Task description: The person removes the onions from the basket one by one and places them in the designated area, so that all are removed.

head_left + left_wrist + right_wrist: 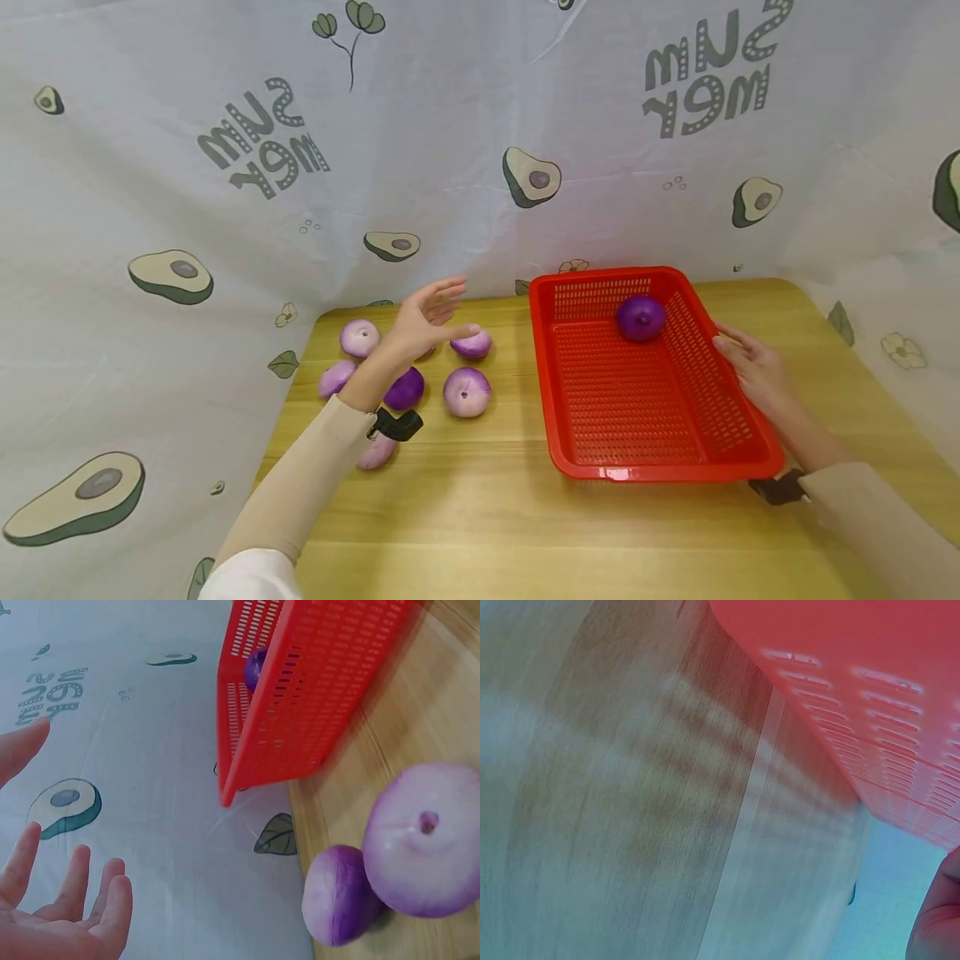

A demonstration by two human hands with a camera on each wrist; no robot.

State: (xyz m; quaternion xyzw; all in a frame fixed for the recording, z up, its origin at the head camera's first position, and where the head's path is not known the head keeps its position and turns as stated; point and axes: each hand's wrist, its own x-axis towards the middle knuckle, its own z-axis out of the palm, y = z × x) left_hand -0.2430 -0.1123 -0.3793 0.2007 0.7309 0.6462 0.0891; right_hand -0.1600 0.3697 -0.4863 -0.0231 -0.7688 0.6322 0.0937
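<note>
A red plastic basket (622, 392) with slotted walls stands on the right half of the table, one purple onion (641, 318) in its far right corner. My right hand (757, 371) grips the basket's right rim, thumb on top and the other fingers hidden below the edge. Over the far left part of the table my left hand (426, 321) is raised, fingers spread and nothing in them. Beneath and around it lie several purple onions, among them a pale-topped onion (467, 392), a dark purple onion (405, 388) and an onion (341, 896) at the table's far edge.
The wooden table (465, 517) backs onto a white cloth (450, 150) printed with avocados and lettering. Another onion (377, 450) lies nearer, partly behind the left wrist. At the far left corner sits a pale onion (360, 338).
</note>
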